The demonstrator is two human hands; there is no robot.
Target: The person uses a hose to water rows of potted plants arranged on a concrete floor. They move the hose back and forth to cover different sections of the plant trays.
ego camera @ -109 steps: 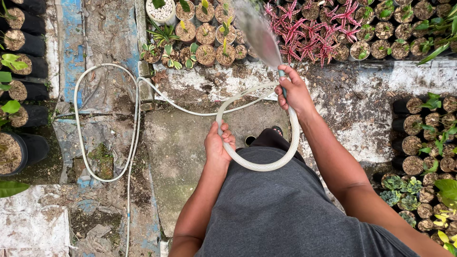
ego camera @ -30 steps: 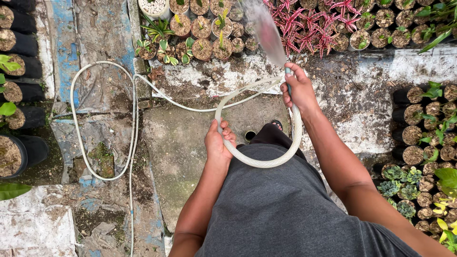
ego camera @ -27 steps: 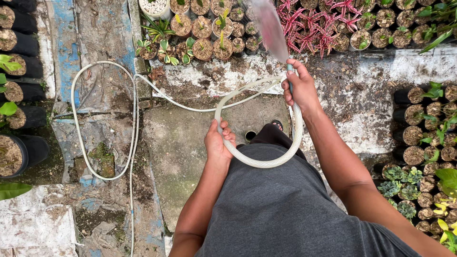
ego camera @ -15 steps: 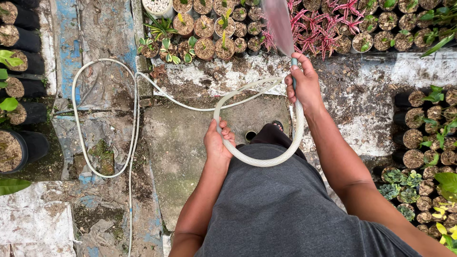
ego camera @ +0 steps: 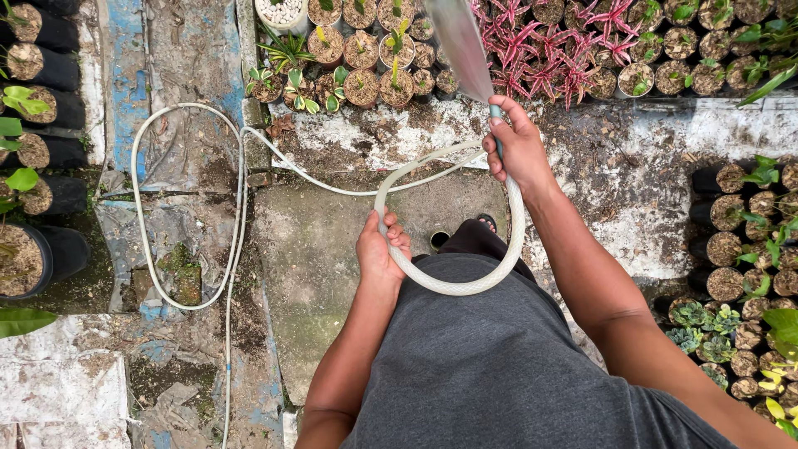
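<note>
1. Hose [ego camera: 453,287]: white, flexible, held in both hands. It forms a loop in front of the person's grey shirt [ego camera: 499,366], with the bottom of the loop touching the shirt at its 12 o'clock edge.
2. Right hand [ego camera: 519,150]: at 1 o'clock from frame centre. The fingers are closed round the hose end, with the thumb pressed over the outlet.
3. Water spray [ego camera: 461,46]: a flat fan leaves the outlet toward 11 o'clock and passes over the pots at the top of the frame.
4. Left hand [ego camera: 381,249]: just left of frame centre. The fingers are wrapped tightly round the left side of the loop.
5. Hose run: from the left hand the hose rises, crosses toward 10 o'clock over the wet concrete floor [ego camera: 316,241], then makes a large loop on the ground at 9 o'clock and leaves the frame at 7 o'clock.
6. Green potted plants [ego camera: 357,58]: grouped at 12 o'clock, just left of the spray.
7. Red-leaved plants [ego camera: 557,58]: grouped at 1 o'clock, just right of the spray.
8. Black pots [ego camera: 50,150]: in a column along the 9 o'clock edge.
9. Further small pots [ego camera: 740,249]: clustered at 3 to 4 o'clock, beside the right forearm.
10. Foot [ego camera: 486,223]: partly visible inside the hose loop, above the shirt.
</note>
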